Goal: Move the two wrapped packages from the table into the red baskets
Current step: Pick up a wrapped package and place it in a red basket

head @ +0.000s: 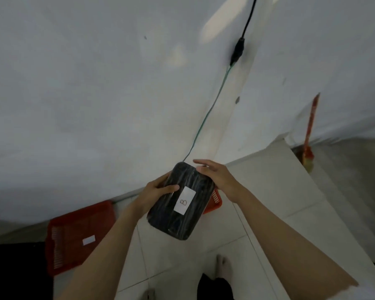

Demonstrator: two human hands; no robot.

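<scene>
A black wrapped package (178,215) with a white label marked "B" hangs in the air over the tiled floor. My left hand (158,192) grips its left edge, thumb on top. My right hand (217,176) rests on its far right corner, fingers spread. Directly under the package a red basket (215,201) shows only at its right corner; the rest is hidden. A second red basket (78,234) with a white label lies on the floor to the left, by the wall. No other package is in view.
A white wall fills the upper view, with a black plug and green cable (206,118) running down to the floor. A red-handled brush (310,135) leans in the right corner. A dark object (13,271) sits at bottom left. My foot (222,267) stands below.
</scene>
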